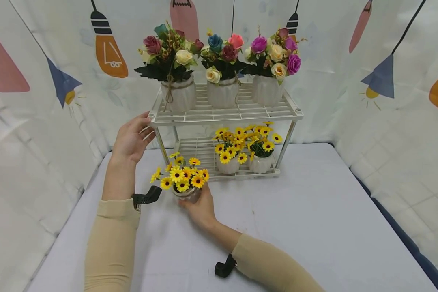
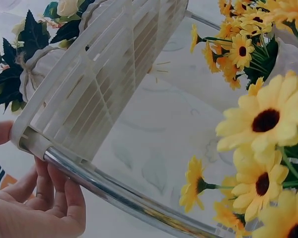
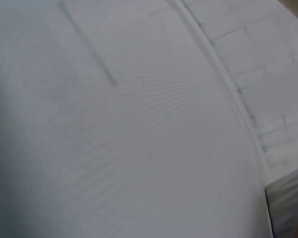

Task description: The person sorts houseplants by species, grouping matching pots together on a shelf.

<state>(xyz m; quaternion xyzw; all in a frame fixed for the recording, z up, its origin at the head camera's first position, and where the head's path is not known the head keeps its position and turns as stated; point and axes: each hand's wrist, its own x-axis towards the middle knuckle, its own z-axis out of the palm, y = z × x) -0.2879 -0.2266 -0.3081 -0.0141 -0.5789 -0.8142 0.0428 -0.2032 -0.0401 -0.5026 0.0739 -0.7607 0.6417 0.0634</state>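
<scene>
My left hand [image 1: 131,138] holds the left front corner of a two-tier white wire rack [image 1: 219,117]. In the left wrist view, its thumb lies at the corner's outer side and its fingers [image 2: 64,191] curl under it beside the metal post [image 2: 119,191]. My right hand [image 1: 202,207] grips a small white pot of yellow daisies [image 1: 182,178] in front of the rack's lower left. A bit of that pot [image 3: 285,201] shows at the right wrist view's edge. Two similar daisy pots, a left one [image 1: 228,164] and a right one [image 1: 260,162], stand on the lower tier's right side.
On the top tier stand three white pots of artificial roses: left [image 1: 179,95], middle [image 1: 223,94] and right [image 1: 267,91]. A white cloth covers the table [image 1: 295,227]. Behind it hangs a printed curtain [image 1: 328,81].
</scene>
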